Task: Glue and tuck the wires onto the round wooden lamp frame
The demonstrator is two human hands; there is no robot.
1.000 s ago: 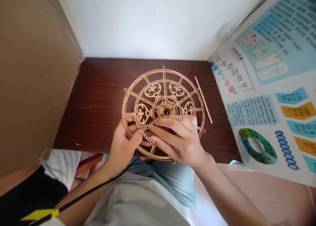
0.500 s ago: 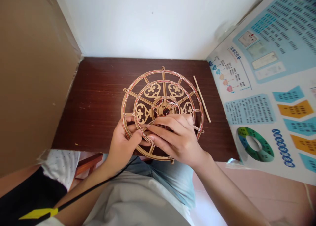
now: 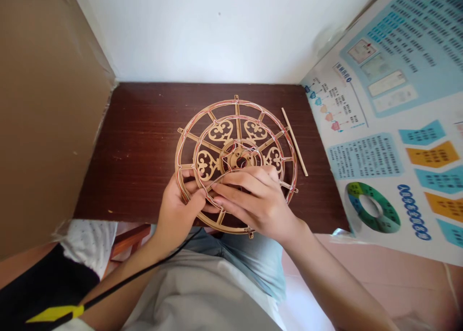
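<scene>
A person's left hand (image 3: 177,210) clamps the lower left rim of a round, tan, laser-cut wooden wheel frame (image 3: 238,156), thumb on top and fingers curled behind, apparently to steady it. The right hand (image 3: 253,198) lies across the lower right of the wheel frame, its 4 fingers close together and angled toward the left hand. Their tips almost meet the left thumb, though whether they pinch anything cannot be told. A thin red-and-white thread (image 3: 224,175) zigzags around the 2 rings and near the central hub, seemingly kept taut by the hands' position.

The wheel frame lies flat at the near edge of a dark reddish-brown wooden surface (image 3: 126,152), its spokes and heart-shaped scrollwork in plain view. Below it, a thin black cable (image 3: 144,268) crosses the left forearm, and light-blue denim jeans (image 3: 253,268) show beneath a pale grey shirt (image 3: 195,292).

Just right of the wheel frame, a slim pale wooden dowel (image 3: 294,142) rests on the surface, tilted toward its far end. Farther right of the wheel frame stands a blue-and-orange printed poster (image 3: 383,152). A brown cardboard panel (image 3: 47,104) rises well left of it, and a white wall (image 3: 217,32) closes off the scene beyond it.
</scene>
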